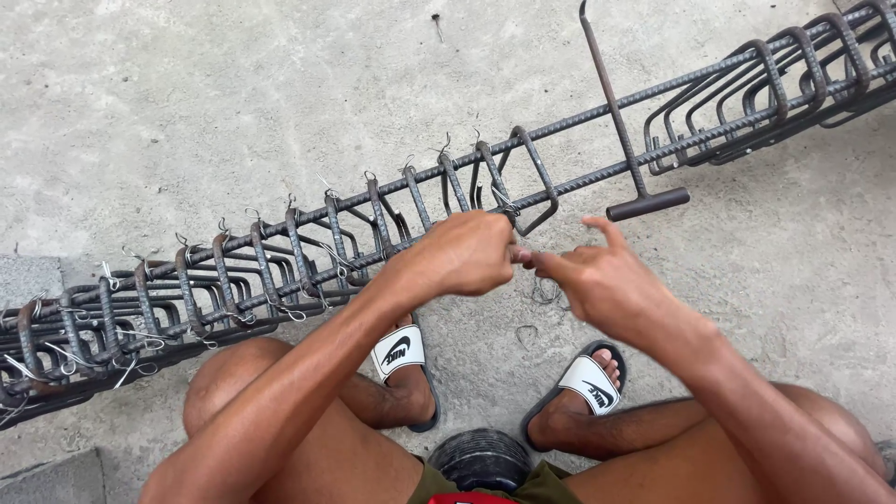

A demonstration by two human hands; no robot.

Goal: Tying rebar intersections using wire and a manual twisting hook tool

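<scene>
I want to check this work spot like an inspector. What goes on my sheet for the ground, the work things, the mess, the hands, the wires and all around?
Surface: bare grey concrete floor, rough and stained.
Job's things: long rebar cage lying across the floor, steel rings tied along it with thin tie wire; a bunch of loose rings sits further along, not yet spread.
Clutter: T-handled metal tool leaning on the cage; wire scraps on the floor.
Grippers: left hand and right hand meet at the bar, pinching wire.
Cables: nothing seen.
Surroundings: feet in slide sandals, a black round seat beneath the person.
</scene>
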